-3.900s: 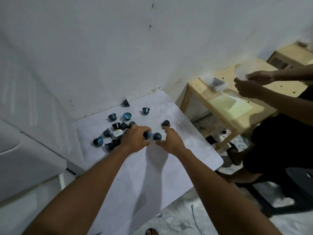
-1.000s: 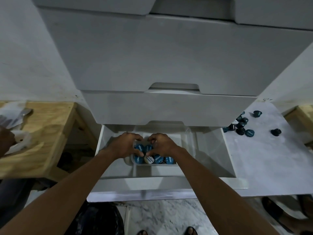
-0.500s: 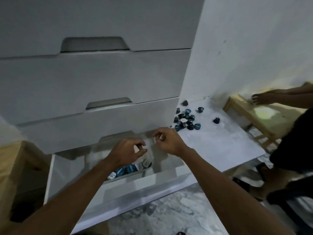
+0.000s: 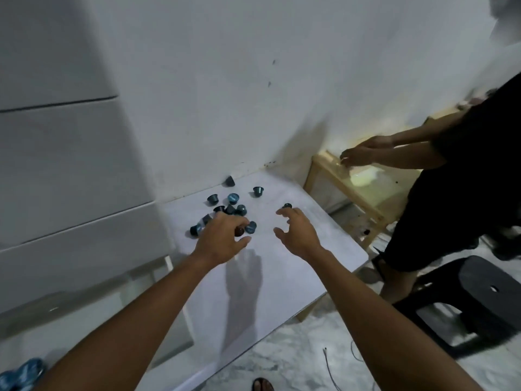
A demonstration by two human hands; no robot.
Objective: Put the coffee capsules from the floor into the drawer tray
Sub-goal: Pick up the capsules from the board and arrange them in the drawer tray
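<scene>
Dark teal coffee capsules [image 4: 233, 198], scattered, some tipped

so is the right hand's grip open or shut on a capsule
Open: the right hand has spread, loosely curled fingers, nothing in its grip.

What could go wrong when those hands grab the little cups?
The capsule pile is crowded under the left hand, so a grab might knock some rolling. The lone capsule by the right hand lies near the edge of the white board and could roll off. The capsule by the wall might get missed.
</scene>
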